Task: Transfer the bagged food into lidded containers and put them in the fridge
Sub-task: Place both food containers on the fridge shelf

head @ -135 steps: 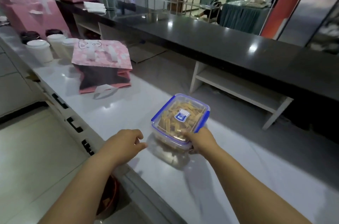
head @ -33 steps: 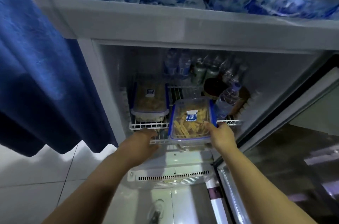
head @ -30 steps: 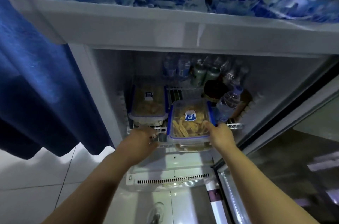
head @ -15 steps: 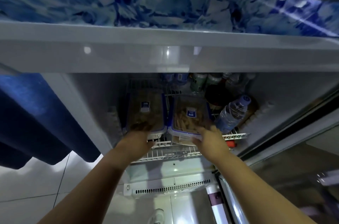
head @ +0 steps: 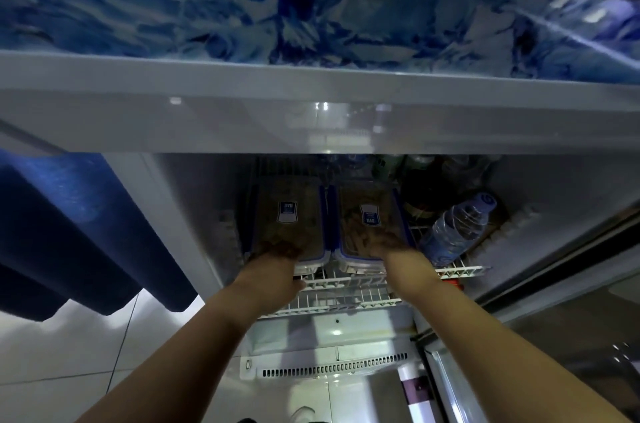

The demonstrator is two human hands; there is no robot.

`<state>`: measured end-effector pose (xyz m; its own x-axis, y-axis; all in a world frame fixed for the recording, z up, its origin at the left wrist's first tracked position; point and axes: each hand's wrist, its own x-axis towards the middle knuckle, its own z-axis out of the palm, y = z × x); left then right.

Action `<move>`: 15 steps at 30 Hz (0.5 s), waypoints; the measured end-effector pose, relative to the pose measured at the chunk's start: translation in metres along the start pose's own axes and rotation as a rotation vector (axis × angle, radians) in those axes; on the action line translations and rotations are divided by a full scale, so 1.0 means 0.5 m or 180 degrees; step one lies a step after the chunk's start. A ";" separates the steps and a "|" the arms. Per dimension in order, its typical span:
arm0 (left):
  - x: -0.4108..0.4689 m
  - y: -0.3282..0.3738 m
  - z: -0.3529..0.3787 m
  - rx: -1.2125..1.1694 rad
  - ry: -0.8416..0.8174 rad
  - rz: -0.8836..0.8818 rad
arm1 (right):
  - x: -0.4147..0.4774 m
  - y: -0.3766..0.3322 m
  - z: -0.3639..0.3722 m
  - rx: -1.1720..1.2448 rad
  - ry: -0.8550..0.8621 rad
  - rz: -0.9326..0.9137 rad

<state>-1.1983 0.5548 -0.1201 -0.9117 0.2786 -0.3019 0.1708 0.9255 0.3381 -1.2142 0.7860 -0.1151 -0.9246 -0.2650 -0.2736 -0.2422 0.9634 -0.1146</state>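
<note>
forearms (head: 194,346): both bare | footwear: probably a white shoe (head: 302,414), dim, cropped at bottom edge

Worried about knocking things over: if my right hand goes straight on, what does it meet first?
The right hand rests on the front of the right container, so that comes first. Pushed on, it likely nears the bottles behind, depth unclear.

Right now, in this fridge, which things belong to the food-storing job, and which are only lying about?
Job: left lidded container, right lidded container, wire shelf under them, left hand and right hand touching their near ends.
Lying about: water bottle, dark bottle beside it, blue curtain.
</note>
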 end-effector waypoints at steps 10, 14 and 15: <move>-0.025 0.014 -0.001 0.0106 -0.0204 -0.0100 | -0.038 0.015 0.003 0.0386 -0.0087 0.0095; -0.053 0.024 -0.001 0.0056 -0.0192 -0.0178 | -0.078 0.016 -0.019 0.0345 -0.0018 0.0111; -0.063 0.031 -0.001 0.0027 -0.0193 -0.0190 | -0.092 0.019 -0.025 0.0393 -0.0004 0.0118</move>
<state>-1.1670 0.5602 -0.1050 -0.8961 0.2376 -0.3748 0.1202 0.9430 0.3104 -1.1778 0.8080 -0.0915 -0.9319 -0.2295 -0.2810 -0.1699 0.9604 -0.2210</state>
